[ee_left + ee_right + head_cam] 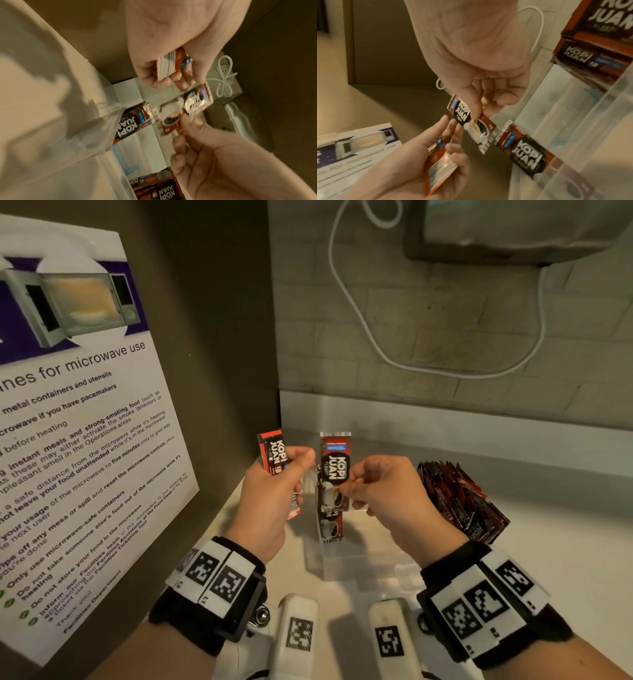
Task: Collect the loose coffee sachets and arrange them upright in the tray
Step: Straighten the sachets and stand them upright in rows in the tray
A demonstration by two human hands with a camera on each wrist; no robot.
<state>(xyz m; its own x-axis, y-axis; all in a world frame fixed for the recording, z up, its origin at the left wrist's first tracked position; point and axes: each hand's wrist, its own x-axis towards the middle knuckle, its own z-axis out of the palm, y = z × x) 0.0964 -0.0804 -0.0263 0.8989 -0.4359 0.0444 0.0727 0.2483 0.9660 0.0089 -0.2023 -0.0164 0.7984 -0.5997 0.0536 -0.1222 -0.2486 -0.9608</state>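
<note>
Single sachet (335,457) is pinched upright btwn right hand (387,494) thumb & fingers, just above the clear tray (356,559), where one sachet (330,525) already stands; full batch (460,501) stands to the right. Left hand (270,501) grips a small stack of sachets (274,453) beside it, so prob. early-to-mid: several left to slot in. Both hands raised, close together, palms roughly facing.

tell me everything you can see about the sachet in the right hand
The sachet is a slim, glossy packet, dark brown and red with a silvery crimped top edge, a blue label strip, white KOPI JUAN lettering on a black oval and a coffee cup picture below. The right hand pinches its lower half between thumb and fingertips, holding it upright in the air above the clear tray, close beside the left hand.
</note>
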